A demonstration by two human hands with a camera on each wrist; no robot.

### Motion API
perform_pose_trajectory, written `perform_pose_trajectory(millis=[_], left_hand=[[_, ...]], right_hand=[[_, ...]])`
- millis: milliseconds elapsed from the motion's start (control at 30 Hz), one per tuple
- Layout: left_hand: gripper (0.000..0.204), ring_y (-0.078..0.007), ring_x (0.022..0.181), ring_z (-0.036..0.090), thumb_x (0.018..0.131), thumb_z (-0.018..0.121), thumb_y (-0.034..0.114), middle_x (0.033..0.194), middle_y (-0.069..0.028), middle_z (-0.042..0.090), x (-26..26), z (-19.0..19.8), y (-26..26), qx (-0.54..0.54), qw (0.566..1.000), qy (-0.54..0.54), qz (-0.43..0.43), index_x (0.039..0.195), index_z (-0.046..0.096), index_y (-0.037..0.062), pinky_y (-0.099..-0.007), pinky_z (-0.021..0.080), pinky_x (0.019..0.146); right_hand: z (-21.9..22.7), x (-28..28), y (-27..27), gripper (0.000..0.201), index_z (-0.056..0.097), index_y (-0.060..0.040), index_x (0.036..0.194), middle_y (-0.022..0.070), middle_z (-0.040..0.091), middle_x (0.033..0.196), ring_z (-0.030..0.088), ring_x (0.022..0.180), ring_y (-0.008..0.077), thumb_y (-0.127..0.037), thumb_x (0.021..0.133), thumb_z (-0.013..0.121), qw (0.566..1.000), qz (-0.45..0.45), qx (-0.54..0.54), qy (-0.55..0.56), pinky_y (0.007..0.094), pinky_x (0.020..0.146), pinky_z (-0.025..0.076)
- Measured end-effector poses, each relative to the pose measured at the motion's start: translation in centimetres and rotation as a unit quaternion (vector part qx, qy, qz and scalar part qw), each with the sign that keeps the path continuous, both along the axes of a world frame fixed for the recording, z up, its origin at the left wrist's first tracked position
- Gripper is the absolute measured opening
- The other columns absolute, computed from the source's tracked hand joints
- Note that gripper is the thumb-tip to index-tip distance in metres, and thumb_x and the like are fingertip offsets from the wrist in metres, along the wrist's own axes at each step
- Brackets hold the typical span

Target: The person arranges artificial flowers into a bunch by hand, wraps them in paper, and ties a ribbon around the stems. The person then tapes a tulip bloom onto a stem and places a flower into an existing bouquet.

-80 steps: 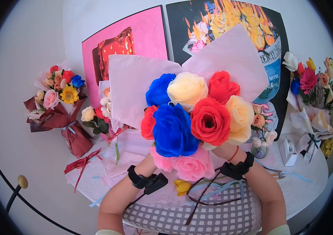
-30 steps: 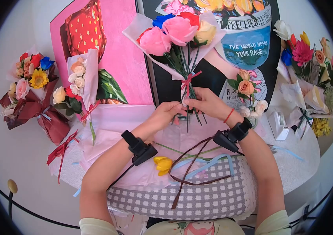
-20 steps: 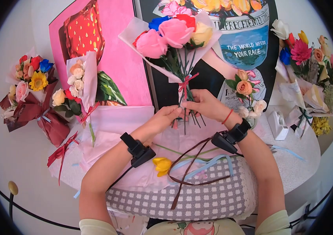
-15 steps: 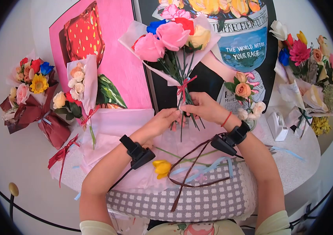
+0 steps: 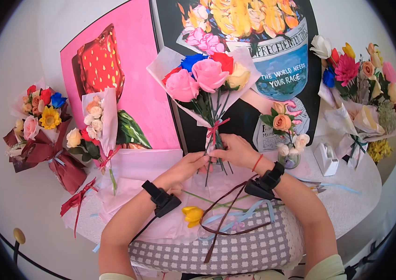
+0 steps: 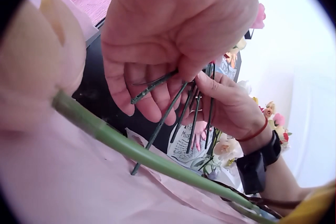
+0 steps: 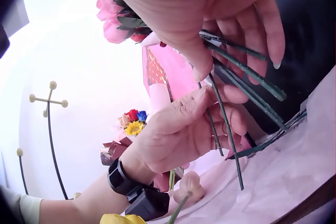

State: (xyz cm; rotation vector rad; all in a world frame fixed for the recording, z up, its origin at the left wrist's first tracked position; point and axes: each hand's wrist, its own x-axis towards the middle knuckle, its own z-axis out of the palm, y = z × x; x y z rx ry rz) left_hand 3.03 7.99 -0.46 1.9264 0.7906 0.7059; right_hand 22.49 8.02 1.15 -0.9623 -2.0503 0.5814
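A bouquet of pink [image 5: 210, 74], blue, red and cream roses in pale wrap stands upright, tied with a red ribbon [image 5: 215, 129]. Just below the ribbon, my left hand [image 5: 189, 165] and right hand [image 5: 235, 150] pinch the green stems from either side. In the left wrist view, the stems [image 6: 160, 124] fan out below my left hand [image 6: 178, 29], with my right hand [image 6: 231, 106] beside it. The right wrist view has my right hand [image 7: 210, 14] around the stems [image 7: 252, 98], thumb against them, and my left hand [image 7: 178, 129] close by.
Wrapped bouquets stand at left [image 5: 58, 163] and right [image 5: 363, 114]. Two pictures lean behind. A vase [image 5: 289, 161] and tape dispenser [image 5: 327, 158] are at right. Pink paper, a yellow tulip [image 5: 192, 216], brown and blue ribbons lie in front, by a checkered cushion [image 5: 216, 249].
Earlier the blooms faced the camera; the bouquet has since tipped upright, its stems showing between both hands. Lately the view has tilted up, and bouquet and hands appear lower in it.
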Motion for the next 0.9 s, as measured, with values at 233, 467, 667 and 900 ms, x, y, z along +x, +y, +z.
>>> perform_pose_trajectory(millis=[233, 467, 667, 900], left_hand=[[0.03, -0.0078, 0.075, 0.05, 0.094, 0.038, 0.027, 0.085, -0.0019, 0.06, -0.2, -0.2, 1.0, -0.026, 0.999, 0.019, -0.011, 0.103, 0.054, 0.0039, -0.0216, 0.04, 0.069], [0.025, -0.0069, 0.082, 0.051, 0.091, 0.047, 0.022, 0.091, 0.0011, 0.057, -0.2, -0.4, 1.2, 0.008, 0.999, -0.034, 0.009, 0.107, 0.051, 0.0031, -0.0222, 0.042, 0.075], [0.028, -0.0074, 0.082, 0.052, 0.089, 0.05, 0.021, 0.095, 0.0007, 0.054, -0.3, 0.4, 1.3, 0.033, 0.999, -0.009, 0.011, 0.11, 0.05, 0.0022, -0.0219, 0.042, 0.076], [0.029, -0.0099, 0.085, 0.052, 0.087, 0.051, 0.014, 0.099, -0.0028, 0.052, 0.5, 1.4, 0.1, 0.019, 0.997, -0.066, 0.043, 0.113, 0.045, 0.0024, -0.0233, 0.042, 0.076]], right_hand=[[1.3, -0.3, -1.3, 0.036, 0.058, -0.0034, 0.083, 0.0147, 0.06, 0.069, 0.06, 0.069, 0.0317, -0.037, 0.071, 0.063, 0.992, -0.095, 0.041, -0.069, 0.0389, 0.06, 0.045], [1.8, -0.9, -2.0, 0.051, 0.05, 0.0012, 0.101, 0.0083, 0.051, 0.062, 0.05, 0.055, 0.0178, -0.039, 0.074, 0.064, 0.994, -0.091, 0.061, -0.017, 0.031, 0.053, 0.04], [0.8, -1.0, -0.7, 0.045, 0.05, -0.0014, 0.1, 0.0144, 0.057, 0.066, 0.059, 0.065, 0.0324, -0.039, 0.078, 0.057, 0.994, -0.078, 0.065, 0.04, 0.0394, 0.056, 0.043], [2.1, -1.1, -2.0, 0.04, 0.05, -0.0001, 0.097, 0.0151, 0.055, 0.063, 0.056, 0.059, 0.0326, -0.035, 0.08, 0.056, 0.988, -0.083, 0.131, 0.016, 0.0395, 0.052, 0.04]])
